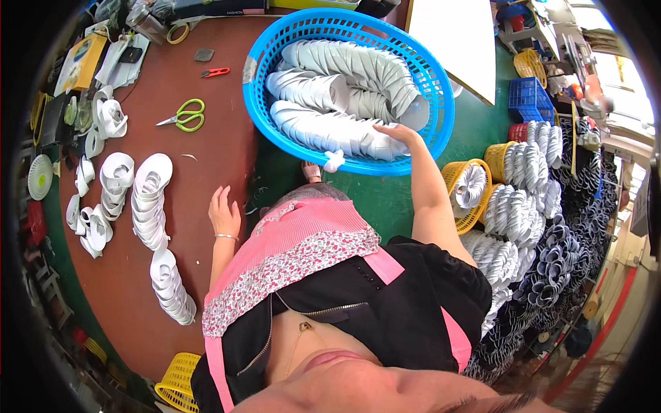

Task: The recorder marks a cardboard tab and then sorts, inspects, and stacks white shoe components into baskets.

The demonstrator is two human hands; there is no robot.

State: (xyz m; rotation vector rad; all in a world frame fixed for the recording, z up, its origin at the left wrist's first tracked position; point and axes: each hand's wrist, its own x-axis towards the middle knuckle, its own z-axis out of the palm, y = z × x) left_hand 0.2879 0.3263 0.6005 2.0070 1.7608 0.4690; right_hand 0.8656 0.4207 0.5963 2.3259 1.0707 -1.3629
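Note:
A large blue plastic basket (323, 162) holds several long stacks of nested, curved white pieces (348, 65). My right hand (401, 134) reaches over its near right side. There it grips the right end of the nearest stack (323, 129), with the thumb side on top and some fingers hidden. My left hand (224, 212) is held open by the edge of the red-brown table (206, 158), fingers stretched out and nothing in them. Left of it, more nested white pieces (151, 196) lie in rows on the table, some of them in loose curls.
Green-handled scissors (189, 115) and a small red thread snipper (215, 72) lie on the table. A white board (454, 41) stands beyond the blue basket. On the right, yellow baskets (468, 220) stand near piled white and dark stacks (551, 261). A yellow basket (180, 375) sits lower left.

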